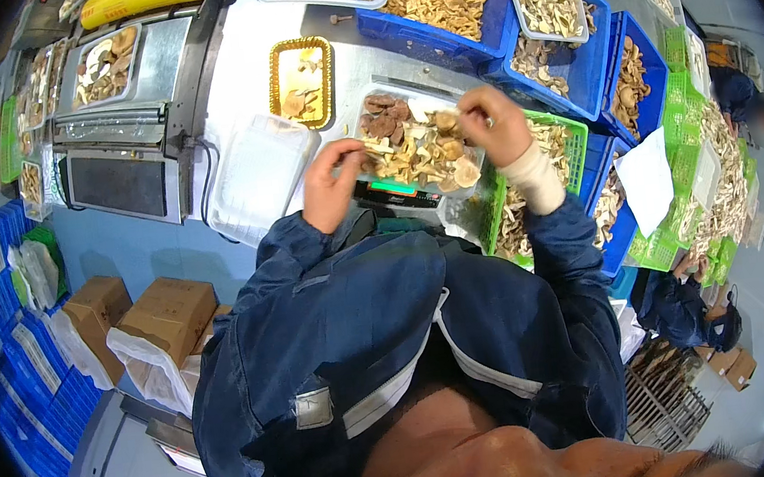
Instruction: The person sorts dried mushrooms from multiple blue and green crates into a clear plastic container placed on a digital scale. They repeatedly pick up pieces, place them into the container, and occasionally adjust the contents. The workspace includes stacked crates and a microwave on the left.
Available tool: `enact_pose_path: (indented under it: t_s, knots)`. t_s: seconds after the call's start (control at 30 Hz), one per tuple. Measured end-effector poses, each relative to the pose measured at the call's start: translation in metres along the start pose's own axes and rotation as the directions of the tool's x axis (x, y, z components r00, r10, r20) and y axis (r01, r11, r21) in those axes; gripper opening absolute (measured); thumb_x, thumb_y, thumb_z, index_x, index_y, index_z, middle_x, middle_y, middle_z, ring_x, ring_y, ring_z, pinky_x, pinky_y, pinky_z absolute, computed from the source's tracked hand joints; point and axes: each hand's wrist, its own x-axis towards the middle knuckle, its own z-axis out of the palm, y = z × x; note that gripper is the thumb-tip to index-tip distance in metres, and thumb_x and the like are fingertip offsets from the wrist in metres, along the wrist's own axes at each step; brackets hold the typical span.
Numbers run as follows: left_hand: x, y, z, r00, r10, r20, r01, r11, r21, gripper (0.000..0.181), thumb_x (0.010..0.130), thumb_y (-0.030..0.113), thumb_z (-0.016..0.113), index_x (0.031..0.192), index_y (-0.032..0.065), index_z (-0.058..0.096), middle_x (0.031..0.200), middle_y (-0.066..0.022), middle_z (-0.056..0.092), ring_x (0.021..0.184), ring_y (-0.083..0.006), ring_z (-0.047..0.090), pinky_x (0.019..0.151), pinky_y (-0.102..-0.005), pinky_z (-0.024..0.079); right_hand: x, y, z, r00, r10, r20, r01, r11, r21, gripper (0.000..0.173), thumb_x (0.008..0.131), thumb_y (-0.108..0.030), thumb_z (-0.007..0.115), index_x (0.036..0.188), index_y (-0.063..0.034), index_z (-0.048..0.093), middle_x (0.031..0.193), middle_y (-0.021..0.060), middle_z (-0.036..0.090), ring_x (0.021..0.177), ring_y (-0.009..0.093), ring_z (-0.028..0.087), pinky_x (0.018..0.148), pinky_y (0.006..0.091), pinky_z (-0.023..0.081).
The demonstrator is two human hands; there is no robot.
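A clear plastic tray [434, 185] of mixed sliced and whole mushrooms [415, 155] stands on a digital scale [395, 196] with a lit green display. At the tray's left edge is my left hand [334, 182], its thumb and fingertips close together by the mushroom pieces; whether they pinch one is unclear. Over the tray's right side my right hand [494, 125] is bent with its fingers curled in; its fingertips are partly hidden, so any piece in them cannot be told. Left of the scale lie stacked empty clear trays [260, 174], and behind them a gold-rimmed tray [273, 75] with a few mushroom pieces.
Blue crates [436, 51] and a green basket [575, 148] of mushrooms crowd the back and right. A wrapping machine [116, 137] stands left, cardboard boxes [177, 312] below it. A white sheet [646, 179] lies over crates at right. Two people [683, 308] are farther right.
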Motion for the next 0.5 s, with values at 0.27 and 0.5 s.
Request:
enact_pose_path:
  t_s: [0.27, 0.5]
  knots:
    - [-0.020, 0.010, 0.034, 0.927, -0.263, 0.269, 0.364, 0.807, -0.465, 0.021, 0.098, 0.011, 0.055, 0.116, 0.0012, 0.058, 0.104, -0.0053, 0.067, 0.091, -0.0125, 0.064, 0.082, -0.0268, 0.052, -0.068, -0.022, 0.085, 0.999, 0.002, 0.038, -0.004, 0.999, 0.043, 0.011, 0.080, -0.008, 0.068, 0.087, -0.0050, 0.059, 0.083, 0.0124, 0.060, 0.073, 0.031, 0.062, 0.063, 0.0385, 0.049]
    - [-0.044, -0.007, 0.018, 0.896, -0.085, 0.436, -0.152, 0.864, 0.479, 0.024, 0.093, 0.017, 0.058, 0.112, 0.0023, 0.058, 0.098, -0.0208, 0.065, 0.087, -0.0368, 0.063, 0.077, -0.0412, 0.049, -0.098, -0.040, 0.095, 0.991, -0.091, 0.097, 0.091, 0.996, 0.006, 0.026, 0.085, -0.006, 0.063, 0.110, -0.0079, 0.063, 0.102, 0.0094, 0.060, 0.092, 0.027, 0.062, 0.074, 0.0353, 0.052]
